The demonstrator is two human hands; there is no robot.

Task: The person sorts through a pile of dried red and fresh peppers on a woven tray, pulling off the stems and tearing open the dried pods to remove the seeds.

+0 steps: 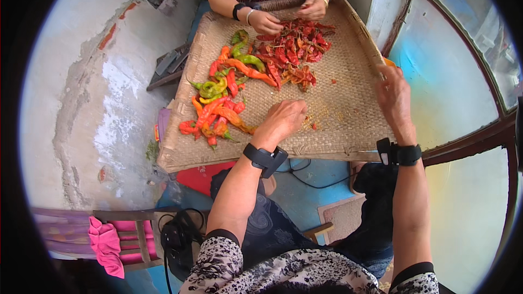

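A shallow woven tray (347, 85) with raised rims lies before me. Over its near half is my left hand (282, 120), fingers curled down beside scattered pale seeds (329, 116); whether it holds anything is hidden. My right hand (394, 96), blurred, is bent at the right rim, and its grip cannot be made out. Fresh, twisted peppers (212, 112) in red, orange and green spread along the tray's left side. Wrinkled dried red peppers (292, 47) form a heap towards the far side. A small red scrap (314, 126) lies near my left fingertips.
Across the tray, another person's hands (265, 22) are at the dried heap. A framed glass panel (445, 65) stands close on the right, a worn plaster wall (81, 90) on the left. A black cable (322, 186) runs below the tray. Behind left is a wooden chair (141, 239) with pink cloth.
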